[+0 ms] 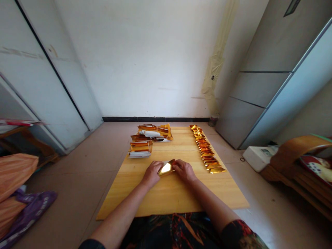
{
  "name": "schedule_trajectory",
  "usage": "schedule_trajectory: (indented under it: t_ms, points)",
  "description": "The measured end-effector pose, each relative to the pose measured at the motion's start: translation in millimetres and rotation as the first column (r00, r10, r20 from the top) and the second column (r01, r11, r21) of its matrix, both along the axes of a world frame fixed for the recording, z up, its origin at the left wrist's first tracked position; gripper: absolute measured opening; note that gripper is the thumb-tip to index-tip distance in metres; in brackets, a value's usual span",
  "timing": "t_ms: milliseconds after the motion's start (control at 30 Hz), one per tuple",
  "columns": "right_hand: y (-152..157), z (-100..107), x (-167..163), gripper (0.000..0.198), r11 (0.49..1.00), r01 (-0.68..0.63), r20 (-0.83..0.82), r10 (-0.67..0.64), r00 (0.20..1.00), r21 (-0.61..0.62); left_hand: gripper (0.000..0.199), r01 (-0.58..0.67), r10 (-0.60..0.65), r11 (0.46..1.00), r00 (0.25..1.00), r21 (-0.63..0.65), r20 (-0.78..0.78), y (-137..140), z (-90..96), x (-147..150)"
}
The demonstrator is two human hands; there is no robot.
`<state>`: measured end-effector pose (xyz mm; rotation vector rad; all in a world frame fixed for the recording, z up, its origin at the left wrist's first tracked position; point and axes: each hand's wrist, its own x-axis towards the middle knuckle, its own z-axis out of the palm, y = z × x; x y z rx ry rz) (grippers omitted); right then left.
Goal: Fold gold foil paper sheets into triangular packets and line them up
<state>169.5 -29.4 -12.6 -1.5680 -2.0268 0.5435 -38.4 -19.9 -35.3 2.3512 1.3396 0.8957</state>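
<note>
Between my two hands, just above the middle of the wooden board, is a shiny gold foil piece (166, 168), tilted and catching the light. My left hand (152, 173) grips its left end with the fingers closed. At the right end, the closed fingers of my right hand (184, 169) pinch it. Gold foil pieces (206, 152), folded, overlap in a long row at the board's right side. To the far left lie flat gold and white foil sheets (153, 133) in a loose pile, with a smaller stack (140, 148) nearer me.
The wooden board (168, 193) rests low over a tiled floor (85, 162), before a white wall (145, 62). A grey refrigerator (254, 76) and a wooden seat (298, 162) stand right, near a white box (259, 157). Orange and purple bags (18, 193) lie left.
</note>
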Motion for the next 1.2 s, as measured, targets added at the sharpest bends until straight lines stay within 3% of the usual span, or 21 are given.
schedule_trajectory:
  t_ms: [133,267,367,500,700,900,1200]
  points:
    - [4,1,-15,0.018,0.987,0.159,0.072,-0.157,0.985,-0.016,0.040,-0.083,0.078,0.995,0.994,-0.053,-0.078,1,5.3,-2]
    - [2,-3,-20,0.032,0.967,0.254,0.123,-0.254,0.959,0.015,0.040,-0.138,0.131,0.988,0.987,-0.071,-0.094,-1,5.0,-3]
    - [0,-1,-20,0.042,0.961,0.277,0.223,-0.271,0.936,0.007,0.058,-0.165,0.163,0.985,0.986,-0.060,-0.037,-2,1.8,-3]
    - [-1,5,-21,0.038,0.969,0.246,0.345,-0.232,0.909,0.003,0.072,-0.111,0.109,0.994,0.993,-0.026,-0.049,-4,0.3,-5]
    - [-1,6,-25,0.025,0.974,0.222,0.447,-0.215,0.868,0.038,0.042,0.025,-0.018,0.999,0.983,0.036,-0.183,-6,5.3,-6]
    - [-1,5,-29,0.017,0.969,0.242,0.465,-0.236,0.853,0.048,0.048,-0.015,0.022,0.999,0.978,0.037,-0.208,-8,7.0,-4]
    - [0,5,-31,0.020,0.968,0.250,0.477,-0.233,0.848,0.029,0.047,-0.072,0.069,0.997,0.954,-0.002,-0.293,-10,8.3,1]
